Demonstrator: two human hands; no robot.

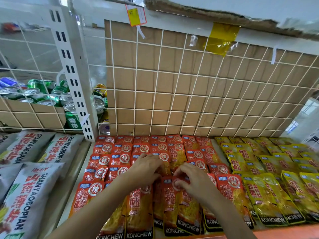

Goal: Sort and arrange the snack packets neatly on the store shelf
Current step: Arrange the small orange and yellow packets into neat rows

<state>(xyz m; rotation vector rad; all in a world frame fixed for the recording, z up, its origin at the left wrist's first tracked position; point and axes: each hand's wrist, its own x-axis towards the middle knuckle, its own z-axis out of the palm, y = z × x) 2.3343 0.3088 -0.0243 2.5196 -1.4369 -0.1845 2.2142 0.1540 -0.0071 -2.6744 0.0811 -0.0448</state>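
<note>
Red packets (119, 160) lie in overlapping rows at the middle of the shelf (284, 233), tops toward the wire grid (189, 94). The front packet (170, 199) sits in the nearest row. Its top edge is under the right hand (195, 182), whose curled fingers appear to pinch that edge. The left hand (144, 167) lies flat on the row behind with fingers extended, pressing it down without grasping.

Step in hand, as judged: seating the front packet into its row. To do this well, draw the pinched top square against the pressed row, so that labels line up and the overlap is even. The flat hand should stop neighbouring packets from riding up.

Yellow packets (269, 169) fill the section just to the right, some askew. Grey bags (34, 169) lie to the left, and cans (43, 94) sit behind the grid.
</note>
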